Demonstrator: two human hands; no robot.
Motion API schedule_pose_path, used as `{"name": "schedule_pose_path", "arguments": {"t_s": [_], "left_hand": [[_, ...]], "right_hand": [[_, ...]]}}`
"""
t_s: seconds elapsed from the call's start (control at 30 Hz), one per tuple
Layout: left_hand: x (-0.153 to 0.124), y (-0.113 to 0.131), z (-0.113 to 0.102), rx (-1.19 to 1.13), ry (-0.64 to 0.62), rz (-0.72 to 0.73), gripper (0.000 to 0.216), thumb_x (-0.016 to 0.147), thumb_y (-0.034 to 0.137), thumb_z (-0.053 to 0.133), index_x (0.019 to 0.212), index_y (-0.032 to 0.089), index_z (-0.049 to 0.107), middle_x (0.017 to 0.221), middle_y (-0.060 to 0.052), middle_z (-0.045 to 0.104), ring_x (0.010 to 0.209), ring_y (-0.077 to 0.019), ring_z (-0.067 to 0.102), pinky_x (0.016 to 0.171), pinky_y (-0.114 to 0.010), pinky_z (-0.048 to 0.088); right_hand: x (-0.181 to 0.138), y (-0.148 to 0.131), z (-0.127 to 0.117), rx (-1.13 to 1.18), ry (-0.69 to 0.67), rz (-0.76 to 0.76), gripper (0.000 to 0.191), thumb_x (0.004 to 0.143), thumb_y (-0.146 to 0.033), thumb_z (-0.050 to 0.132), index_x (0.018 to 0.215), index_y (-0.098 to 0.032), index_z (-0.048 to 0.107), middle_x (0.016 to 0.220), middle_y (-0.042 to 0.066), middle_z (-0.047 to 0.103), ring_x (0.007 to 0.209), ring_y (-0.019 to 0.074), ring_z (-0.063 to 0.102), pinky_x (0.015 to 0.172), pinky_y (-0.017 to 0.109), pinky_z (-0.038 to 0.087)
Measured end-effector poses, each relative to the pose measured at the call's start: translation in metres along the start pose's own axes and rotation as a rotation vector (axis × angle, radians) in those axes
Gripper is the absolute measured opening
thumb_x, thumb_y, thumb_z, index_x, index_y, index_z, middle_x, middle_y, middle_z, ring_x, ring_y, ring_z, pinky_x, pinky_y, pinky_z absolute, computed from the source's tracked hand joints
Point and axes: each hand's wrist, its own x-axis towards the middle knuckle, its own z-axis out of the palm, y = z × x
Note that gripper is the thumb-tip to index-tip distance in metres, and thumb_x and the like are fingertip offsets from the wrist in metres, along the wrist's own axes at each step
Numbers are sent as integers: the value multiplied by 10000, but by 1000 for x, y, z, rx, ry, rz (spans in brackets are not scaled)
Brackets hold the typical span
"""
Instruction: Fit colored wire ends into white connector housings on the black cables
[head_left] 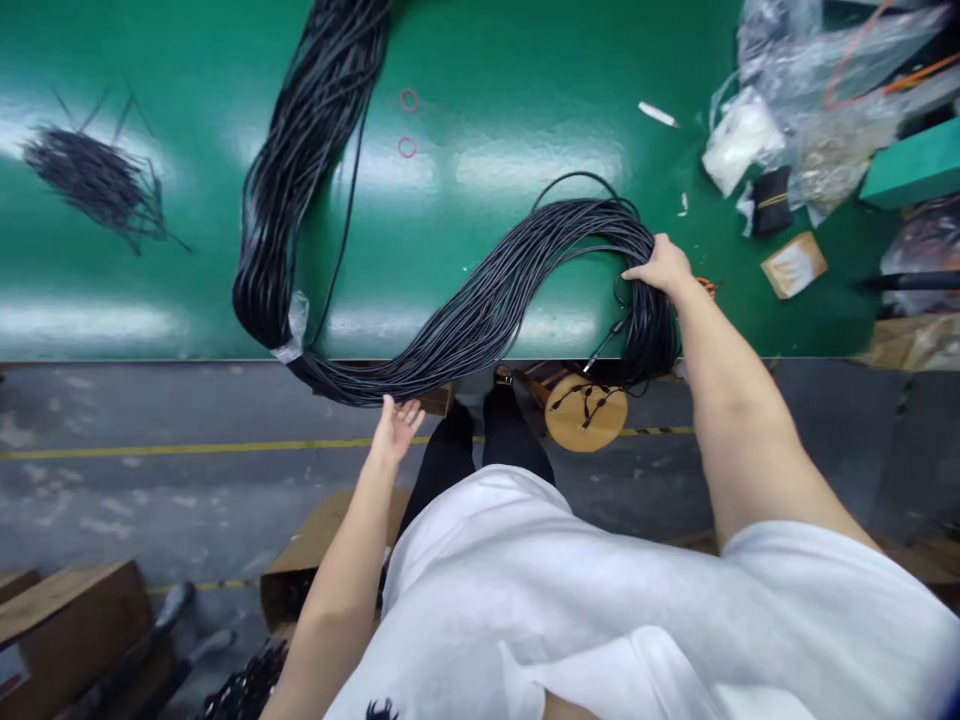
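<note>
A long thick bundle of black cables (480, 300) snakes across the green table (487, 160), from the far edge down to the near edge and up into a loop at the right. My right hand (661, 268) rests on top of that loop, fingers curled over the cables. My left hand (396, 428) is below the table's near edge, fingers apart, just under the part of the bundle that hangs over the edge. A clear plastic wrap (294, 325) binds the bundle at its left bend.
A loose pile of thin black ties (97, 180) lies at the far left. Two red rubber rings (407, 122) lie mid-table. Plastic bags and small boxes (810, 110) crowd the right end. A round wooden stool (585, 412) and cardboard boxes (67, 610) stand on the floor.
</note>
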Motion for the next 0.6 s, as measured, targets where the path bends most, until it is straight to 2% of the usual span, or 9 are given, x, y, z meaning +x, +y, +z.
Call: {"name": "schedule_pose_path", "arguments": {"t_s": [0.07,0.17,0.3,0.4,0.47,0.53,0.6], "left_hand": [[15,6,12,-139,49,27,626,983,733,406,1227,196,616,1319,-169,662,1248,-201,648,1086,-371,529],[28,9,33,-315,58,118,685,1032,706,256,1341,212,617,1315,-124,701,1242,-171,659,1092,-347,531],[28,1,41,-511,-25,216,708,1051,673,238,1404,183,607,1330,-118,716,1270,-181,659,1118,-353,523],[23,-5,32,-596,-119,236,726,1040,689,244,1392,179,621,1388,-122,688,1279,-209,659,1119,-373,530],[22,-8,25,-602,-161,248,764,1027,718,208,1399,187,613,1429,-125,660,1306,-219,644,1126,-382,529],[22,-15,18,-521,-149,246,828,1007,753,136,1432,194,575,1464,-131,630,1343,-214,620,1137,-379,523],[25,-26,8,-381,-58,202,886,988,768,55,1462,189,530,1486,-139,605,1359,-200,606,1133,-363,524]], "right_hand": [[-6,-1,0,70,-4,27,665,510,12,905,1121,-81,659,1257,190,657,1400,465,500,1258,671,260],[-23,-1,1,164,-24,39,390,551,7,842,852,-129,633,1035,119,688,1266,428,605,1203,661,366],[-52,-2,-2,298,-26,20,367,593,-50,757,878,-185,570,979,51,691,1154,322,670,1151,584,472],[-78,-8,-9,421,-156,31,384,571,-109,720,905,-218,564,921,30,727,976,249,724,1050,503,576],[-104,-14,-13,470,-258,56,361,540,-171,731,867,-227,589,843,30,730,833,231,728,992,490,612],[-137,-20,-15,491,-301,74,354,508,-238,752,835,-248,617,784,22,713,741,233,714,978,508,621],[-178,-25,-18,501,-287,75,365,484,-286,769,817,-290,621,718,4,673,685,256,705,935,535,634]]}}
